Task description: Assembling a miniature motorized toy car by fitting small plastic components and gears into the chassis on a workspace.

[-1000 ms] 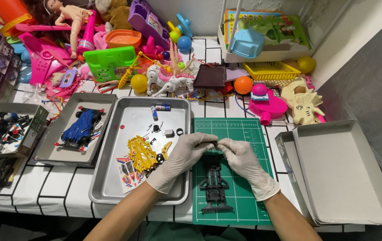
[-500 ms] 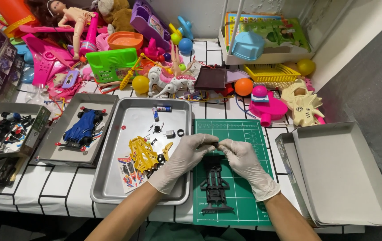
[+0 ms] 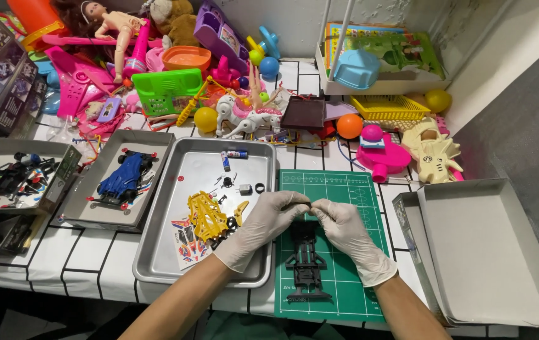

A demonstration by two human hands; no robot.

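Head view, looking down at my desk. My gloved left hand and gloved right hand meet fingertip to fingertip above the front end of a black toy-car chassis, which lies lengthwise on the green cutting mat. Both hands are pinched narrow; whatever sits between the fingertips is too small and too covered by the gloves for me to make out, and I cannot tell whether they grip the chassis itself or a separate part. The chassis front is hidden under the hands; its rear half lies exposed between my wrists. Just left of the mat, touching the left hand's edge, a steel tray holds a yellow car body, a sticker sheet, two batteries and small dark parts I cannot identify. Further left, a second tray carries a blue toy car. An open grey box at right is partly cut off by the frame.
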